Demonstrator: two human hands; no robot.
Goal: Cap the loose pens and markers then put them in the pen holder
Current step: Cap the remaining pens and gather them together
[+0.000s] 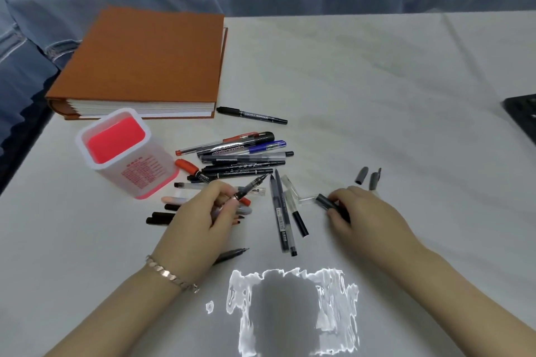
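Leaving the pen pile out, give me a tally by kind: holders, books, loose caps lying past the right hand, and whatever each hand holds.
Pen holder: 1
Orange book: 1
Grey caps lying beyond the right hand: 2
Pen in the left hand: 1
Dark cap in the right hand: 1
Total: 6

"DOUBLE-MARKER" on black marker (pixel 251 115), "deli" on another (pixel 232 174)
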